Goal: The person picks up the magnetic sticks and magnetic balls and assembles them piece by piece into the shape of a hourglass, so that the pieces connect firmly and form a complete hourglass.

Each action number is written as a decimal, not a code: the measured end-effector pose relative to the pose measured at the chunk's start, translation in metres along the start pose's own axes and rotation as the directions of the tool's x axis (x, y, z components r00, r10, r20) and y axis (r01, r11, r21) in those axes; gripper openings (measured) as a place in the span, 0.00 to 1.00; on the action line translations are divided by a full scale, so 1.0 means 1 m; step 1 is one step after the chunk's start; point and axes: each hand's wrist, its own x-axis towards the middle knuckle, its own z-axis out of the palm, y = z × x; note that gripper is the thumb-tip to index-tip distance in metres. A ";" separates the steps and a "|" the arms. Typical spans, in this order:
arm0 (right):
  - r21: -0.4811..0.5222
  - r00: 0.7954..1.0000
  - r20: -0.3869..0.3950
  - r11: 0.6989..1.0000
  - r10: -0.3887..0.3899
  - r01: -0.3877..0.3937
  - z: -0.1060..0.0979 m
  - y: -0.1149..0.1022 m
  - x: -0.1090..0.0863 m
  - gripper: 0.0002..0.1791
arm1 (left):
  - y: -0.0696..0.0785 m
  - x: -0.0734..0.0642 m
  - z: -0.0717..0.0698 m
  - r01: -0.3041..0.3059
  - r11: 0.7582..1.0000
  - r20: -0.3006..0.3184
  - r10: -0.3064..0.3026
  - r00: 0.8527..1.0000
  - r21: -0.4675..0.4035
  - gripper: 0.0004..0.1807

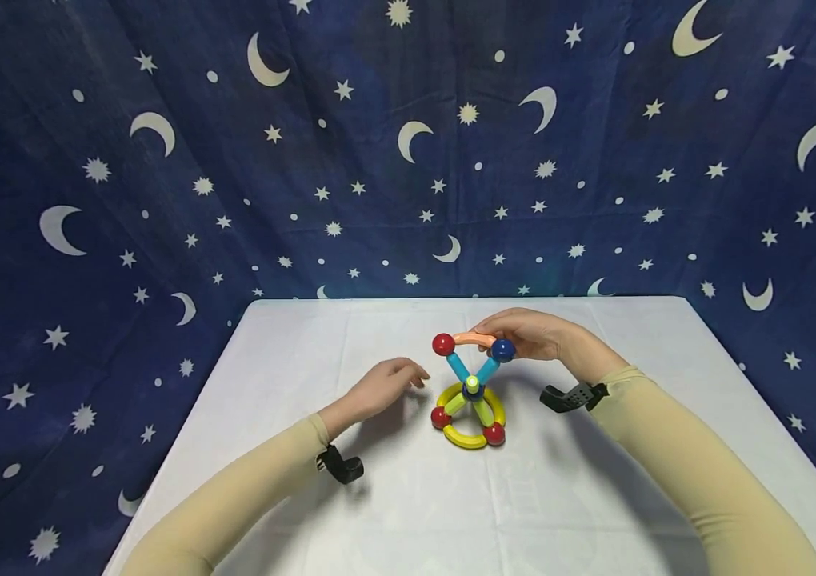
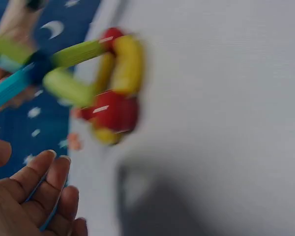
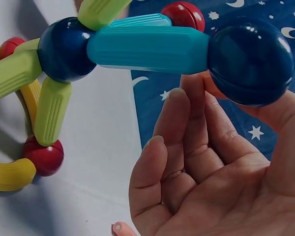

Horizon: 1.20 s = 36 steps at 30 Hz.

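A model of magnetic rods and balls stands on the table, with a yellow ring base (image 1: pixel 466 441), red balls (image 1: pixel 495 434), lime-green rods (image 3: pixel 53 113), a central blue ball (image 3: pixel 66 49) and two light-blue rods (image 1: pixel 458 367). Across its top, an orange curved rod (image 1: pixel 475 339) spans from a red ball (image 1: pixel 443 344) to a dark-blue ball (image 1: pixel 503 350). My right hand (image 1: pixel 534 332) pinches this curved rod near the dark-blue ball. To the left of the model, my left hand (image 1: pixel 388 386) hovers apart from it, fingers loosely bent and holding nothing.
A white cloth covers the table (image 1: pixel 350 512). Dark blue curtains (image 1: pixel 379 160) with moons and stars rise behind it and at both sides. A small orange piece (image 3: pixel 122 229) lies partly in sight at the bottom of the right wrist view.
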 end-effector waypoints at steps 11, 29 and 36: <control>0.027 1.000 -0.026 1.000 0.004 -0.004 0.002 0.002 0.001 0.14 | 0.061 0.048 -0.029 0.149 0.958 0.130 -0.120 0.984 -0.245 0.29; 0.018 0.970 -0.241 0.999 -0.033 0.038 0.000 0.024 -0.007 0.21 | 0.093 0.060 -0.021 0.102 0.986 0.219 -0.071 0.973 -0.131 0.17; -0.289 0.917 -0.368 0.956 -0.157 0.048 0.015 0.073 -0.031 0.17 | 0.093 0.060 -0.021 0.110 0.984 0.231 -0.076 0.970 -0.137 0.17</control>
